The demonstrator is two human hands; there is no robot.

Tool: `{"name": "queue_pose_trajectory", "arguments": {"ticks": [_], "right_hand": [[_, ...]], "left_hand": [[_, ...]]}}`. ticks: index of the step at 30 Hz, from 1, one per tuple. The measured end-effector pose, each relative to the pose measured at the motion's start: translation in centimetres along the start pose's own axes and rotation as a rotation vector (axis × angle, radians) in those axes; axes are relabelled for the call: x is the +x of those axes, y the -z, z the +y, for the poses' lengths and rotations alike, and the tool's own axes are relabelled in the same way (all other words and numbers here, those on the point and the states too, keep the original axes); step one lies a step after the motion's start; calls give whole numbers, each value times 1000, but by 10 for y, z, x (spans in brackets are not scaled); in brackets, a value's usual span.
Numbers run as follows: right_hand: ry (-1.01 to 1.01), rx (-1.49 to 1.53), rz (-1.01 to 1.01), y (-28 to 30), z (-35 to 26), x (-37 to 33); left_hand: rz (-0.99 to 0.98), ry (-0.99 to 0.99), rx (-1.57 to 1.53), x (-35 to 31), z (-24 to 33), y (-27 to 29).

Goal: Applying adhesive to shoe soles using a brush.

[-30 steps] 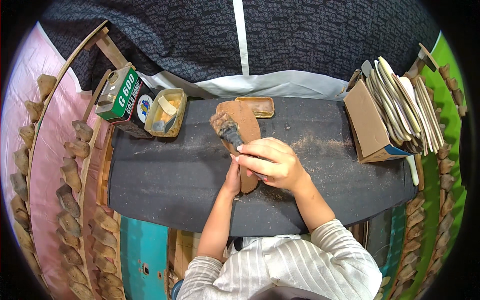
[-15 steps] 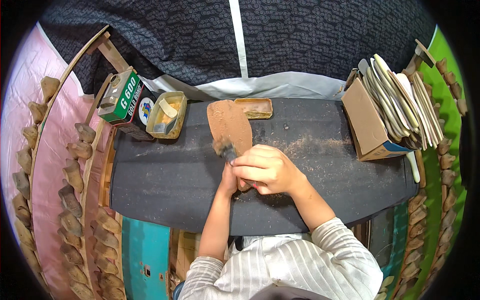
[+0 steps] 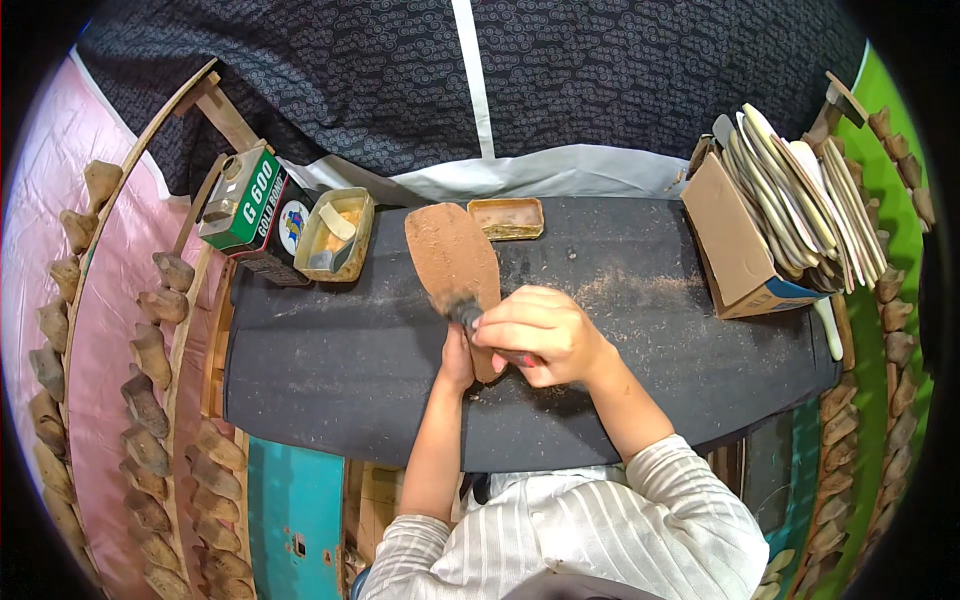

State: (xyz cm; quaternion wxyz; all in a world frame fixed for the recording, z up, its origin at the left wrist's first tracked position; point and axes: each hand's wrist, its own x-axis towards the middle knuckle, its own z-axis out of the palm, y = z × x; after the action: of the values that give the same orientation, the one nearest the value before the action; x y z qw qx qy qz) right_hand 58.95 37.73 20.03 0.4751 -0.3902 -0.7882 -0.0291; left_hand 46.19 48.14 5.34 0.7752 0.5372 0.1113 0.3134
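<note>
Two things are held: the left hand grips the narrow lower part of a brown, sole-shaped piece by its left edge, most of the fingers hidden behind it, and the right hand has its fingers closed around a dark-necked brush. The piece's broad end reaches away beyond both hands, over the tabletop. A second ago the bristles were up at that broad end; now they lie lower, just beyond the left hand, and the broad end has shifted leftward, uncovering more of a shallow tray beyond the right hand
</note>
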Motion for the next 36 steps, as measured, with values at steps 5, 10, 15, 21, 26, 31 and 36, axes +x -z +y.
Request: {"name": "queue_pose_trajectory", "arguments": {"ticks": [5,10,15,21,26,31,36], "right_hand": [[23,-120,143,-8,8,-1],[-31,42,-53,0,3,-5],[16,-53,121,-5,8,-3],[-43,18,-74,1,0,-3],[-84,5,122,9,7,-4],[-362,-32,477,8,47,-14],[-454,-258,402,-8,110,-43]], "left_hand": [[150,140,-130,-2,13,-17],[130,55,-157,-4,12,-13],[115,112,-275,-2,13,-17],[175,216,-349,-3,23,-21],[258,172,-449,2,22,-26],[57,117,-452,6,12,-11],[61,56,-413,8,8,-6]]}}
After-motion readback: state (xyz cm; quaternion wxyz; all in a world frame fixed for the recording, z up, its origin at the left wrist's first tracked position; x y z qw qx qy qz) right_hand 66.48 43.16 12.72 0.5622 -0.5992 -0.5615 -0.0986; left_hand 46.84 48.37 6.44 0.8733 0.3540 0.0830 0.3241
